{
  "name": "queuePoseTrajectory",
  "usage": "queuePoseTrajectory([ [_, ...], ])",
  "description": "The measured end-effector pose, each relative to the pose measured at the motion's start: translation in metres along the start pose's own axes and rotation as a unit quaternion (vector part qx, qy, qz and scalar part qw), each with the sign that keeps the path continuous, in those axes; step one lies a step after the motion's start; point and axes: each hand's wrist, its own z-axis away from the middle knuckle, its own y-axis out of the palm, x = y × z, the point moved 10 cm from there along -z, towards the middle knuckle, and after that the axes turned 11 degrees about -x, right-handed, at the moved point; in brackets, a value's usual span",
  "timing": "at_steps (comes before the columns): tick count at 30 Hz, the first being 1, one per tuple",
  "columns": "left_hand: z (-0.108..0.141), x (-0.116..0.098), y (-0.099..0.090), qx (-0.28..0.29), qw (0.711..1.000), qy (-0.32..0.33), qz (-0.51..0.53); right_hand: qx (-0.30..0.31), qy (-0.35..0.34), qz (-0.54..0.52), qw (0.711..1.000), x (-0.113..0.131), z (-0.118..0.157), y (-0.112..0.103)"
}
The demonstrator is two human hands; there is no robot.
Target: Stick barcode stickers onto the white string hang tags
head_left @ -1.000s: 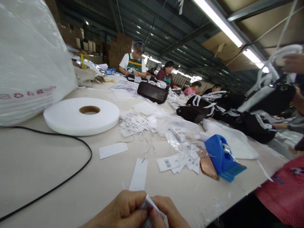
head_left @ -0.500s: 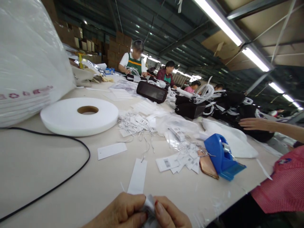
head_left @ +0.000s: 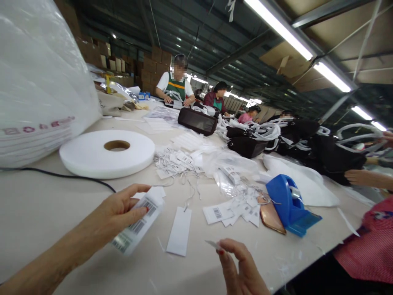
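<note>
My left hand [head_left: 118, 211] is closed on a strip of barcode labels [head_left: 139, 225], printed side up, tilted above the table at left. A blank white tag [head_left: 158, 191] lies partly hidden behind it. My right hand [head_left: 242, 268], at the lower middle, pinches a small thin pale piece [head_left: 211, 244] between thumb and finger; it looks like a single label seen edge-on. Between the hands, a white hang tag [head_left: 179, 231] lies flat on the table, its string stretching away from me.
A white tape roll [head_left: 73, 157] and a plastic bag [head_left: 46, 82] stand left, by a black cable [head_left: 70, 174]. Beyond are tag piles [head_left: 178, 162], barcode tags [head_left: 217, 213], a phone [head_left: 272, 219], a blue tape dispenser [head_left: 285, 200] and dark bags [head_left: 248, 145]. Co-workers stand around the table.
My hands were together at the bottom edge, working on a crumpled-looking label piece. They have moved apart: the left up and leftward with the label strip, the right rightward with the small piece.
</note>
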Motion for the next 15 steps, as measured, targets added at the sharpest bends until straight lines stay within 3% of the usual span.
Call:
queuePoseTrajectory([
  [2, -0.008, -0.001, -0.019, -0.067, 0.984, 0.052, -0.156, -0.016, -0.173, 0.001, 0.985, 0.025, 0.002, -0.001],
  [4, -0.009, -0.009, -0.032, -0.146, 0.931, 0.115, -0.314, -0.019, -0.307, 0.023, 0.951, 0.043, 0.009, -0.001],
  [6, -0.001, -0.029, -0.036, -0.229, 0.869, 0.198, -0.391, -0.008, -0.38, 0.051, 0.924, 0.055, 0.014, 0.002],
  [7, 0.006, -0.038, -0.033, -0.255, 0.856, 0.234, -0.384, 0.003, -0.397, 0.062, 0.916, 0.059, 0.015, 0.005],
  [8, 0.012, -0.042, -0.027, -0.257, 0.864, 0.255, -0.351, 0.012, -0.406, 0.071, 0.911, 0.063, 0.015, 0.007],
  [9, 0.016, -0.042, -0.017, -0.233, 0.891, 0.252, -0.296, 0.014, -0.414, 0.074, 0.907, 0.067, 0.014, 0.008],
  [10, 0.015, -0.033, -0.003, -0.176, 0.934, 0.208, -0.229, 0.008, -0.419, 0.073, 0.905, 0.072, 0.013, 0.008],
  [11, 0.016, -0.019, 0.022, -0.075, 0.974, 0.146, -0.156, 0.003, -0.424, 0.071, 0.903, 0.076, 0.013, 0.009],
  [12, 0.022, -0.007, 0.049, 0.029, 0.992, 0.09, -0.084, 0.001, -0.428, 0.071, 0.901, 0.08, 0.013, 0.01],
  [14, 0.04, 0.012, 0.091, 0.171, 0.984, -0.031, 0.034, 0.001, -0.439, 0.073, 0.896, 0.085, 0.014, 0.014],
  [15, 0.047, 0.015, 0.103, 0.209, 0.973, -0.064, 0.08, 0.008, -0.443, 0.075, 0.893, 0.086, 0.015, 0.017],
])
